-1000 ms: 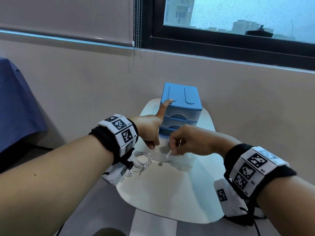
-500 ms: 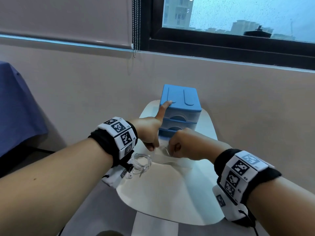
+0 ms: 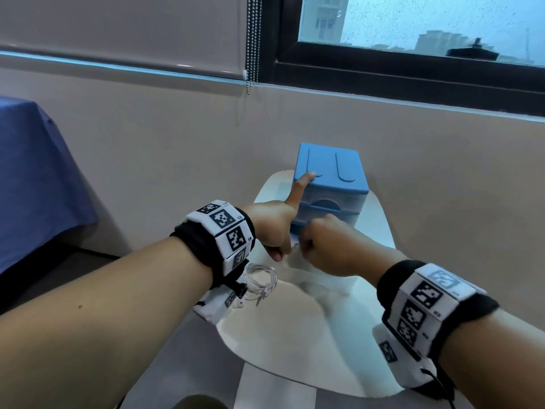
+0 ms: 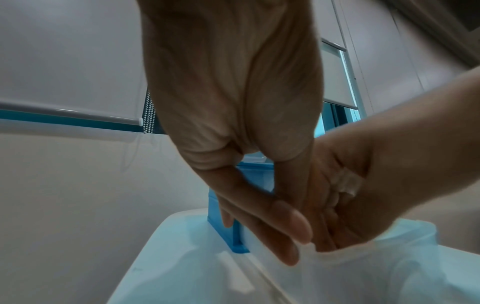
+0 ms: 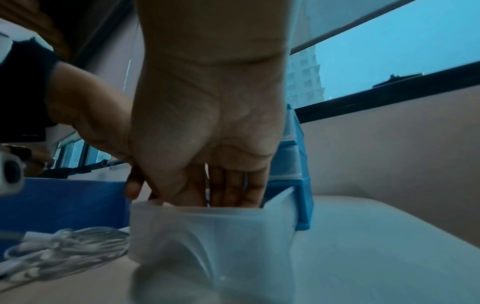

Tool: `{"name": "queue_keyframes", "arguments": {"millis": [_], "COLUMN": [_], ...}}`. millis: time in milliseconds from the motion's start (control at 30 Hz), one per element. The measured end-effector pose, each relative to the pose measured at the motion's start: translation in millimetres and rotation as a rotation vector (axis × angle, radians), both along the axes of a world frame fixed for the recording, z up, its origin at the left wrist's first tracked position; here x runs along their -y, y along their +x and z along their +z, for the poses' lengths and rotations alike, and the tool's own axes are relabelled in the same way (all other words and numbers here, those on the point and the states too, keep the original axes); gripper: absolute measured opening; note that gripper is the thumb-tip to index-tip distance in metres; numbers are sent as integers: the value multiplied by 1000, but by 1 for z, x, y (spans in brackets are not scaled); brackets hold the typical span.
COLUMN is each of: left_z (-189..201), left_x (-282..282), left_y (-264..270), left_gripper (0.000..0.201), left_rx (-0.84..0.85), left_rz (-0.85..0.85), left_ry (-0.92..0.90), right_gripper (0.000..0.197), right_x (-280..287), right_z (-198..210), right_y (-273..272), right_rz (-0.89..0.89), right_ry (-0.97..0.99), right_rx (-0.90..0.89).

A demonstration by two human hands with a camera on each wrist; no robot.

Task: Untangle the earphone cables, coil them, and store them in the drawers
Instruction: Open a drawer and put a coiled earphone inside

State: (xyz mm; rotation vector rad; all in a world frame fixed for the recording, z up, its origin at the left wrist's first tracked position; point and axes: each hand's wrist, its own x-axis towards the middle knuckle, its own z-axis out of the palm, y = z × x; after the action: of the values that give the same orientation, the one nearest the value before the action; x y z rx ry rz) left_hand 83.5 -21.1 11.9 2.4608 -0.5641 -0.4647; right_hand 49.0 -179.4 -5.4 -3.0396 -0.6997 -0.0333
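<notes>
A blue drawer unit (image 3: 330, 169) stands at the back of a small white table (image 3: 295, 343). Its translucent bottom drawer (image 3: 324, 286) is pulled out toward me. My right hand (image 3: 321, 246) is curled like a fist and dips into that drawer (image 5: 207, 232). It holds a white earphone cable (image 4: 346, 182), mostly hidden in the palm. My left hand (image 3: 292, 216) braces the unit, with the index finger on the lid and the thumb pointing down by the drawer's left edge. A second coiled white earphone (image 3: 261, 283) lies on the table under my left wrist, also seen as a coil (image 5: 64, 244).
The beige wall rises just behind the unit, with a window above it. A bead chain (image 3: 252, 39) hangs from the blind. A blue cloth (image 3: 35, 178) covers something at the far left. The table's near edge curves in front of me.
My right hand has moved forward and down into the pulled-out drawer with the cable, which no longer shows from above. The left hand stays on the unit.
</notes>
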Motion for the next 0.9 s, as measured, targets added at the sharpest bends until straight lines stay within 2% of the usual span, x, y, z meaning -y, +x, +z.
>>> {"name": "queue_keyframes", "arguments": {"millis": [100, 267, 333, 433, 500, 600, 667, 733, 833, 900], "left_z": [0, 1, 2, 3, 3, 4, 2, 0, -3, -5], "left_x": [0, 0, 0, -1, -1, -1, -1, -2, -1, -1], "left_y": [0, -2, -2, -2, -2, -3, -3, -2, -1, 0], "left_gripper": [140, 140, 141, 141, 141, 146, 141, 137, 134, 132], "left_rx": [-2, -18, -27, -32, -31, 5, -2, -9, 22, 29], "left_rz": [-5, 5, 5, 0, -3, -12, -13, -6, -7, 2], "left_ry": [-7, -17, -27, -33, -36, -15, -41, -67, -70, -73], "right_gripper": [24, 30, 31, 23, 22, 27, 37, 35, 20, 22], "right_x": [-3, -1, 0, -1, -6, -18, -26, -32, -34, -31], "right_z": [-1, 5, 9, 14, 15, 11, 6, 2, 0, 0], "right_y": [-2, -1, -9, -30, -44, -54, -54, -54, -57, -59], "right_rz": [2, -71, -62, -7, 41, 86, 120, 118, 65, 36], "right_ry": [-88, -52, 14, 235, 304, 252, 155, 75, 69, 59], "right_rx": [-67, -64, -38, 11, -22, -229, -347, -378, -369, -365]}}
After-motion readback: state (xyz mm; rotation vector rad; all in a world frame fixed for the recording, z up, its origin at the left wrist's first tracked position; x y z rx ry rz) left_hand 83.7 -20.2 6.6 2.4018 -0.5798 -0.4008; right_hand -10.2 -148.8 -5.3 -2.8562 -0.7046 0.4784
